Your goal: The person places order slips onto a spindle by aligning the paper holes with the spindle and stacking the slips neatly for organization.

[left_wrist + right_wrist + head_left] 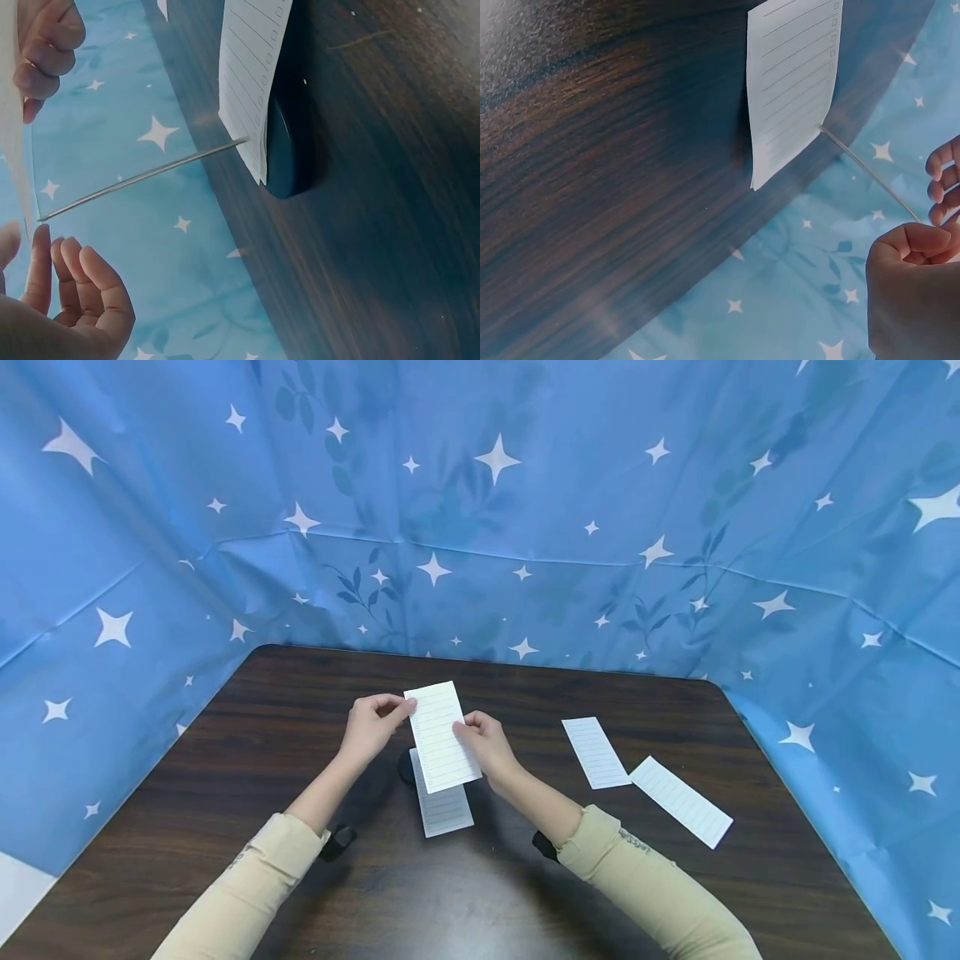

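Note:
Between both hands a lined white paper slip [441, 739] is held up over the table. My left hand [367, 728] pinches its upper left edge between thumb and index finger, the other fingers loosely bent. My right hand [491, 750] grips its right edge, thumb on the front face. Below stands a spike paper holder with a round black base [289, 154] and a thin metal rod [142, 177]. More lined slips [791, 90] lie on that base, pierced by the rod. In the left wrist view the rod's tip meets or nearly meets the held slip [13, 127]; whether it pierces it I cannot tell.
Two loose lined slips, one upright [596, 752] and one slanted [681, 802], lie to the right on the dark wooden table [300, 693], their corners close together. A blue curtain with white stars [495, 527] hangs behind the table's far edge.

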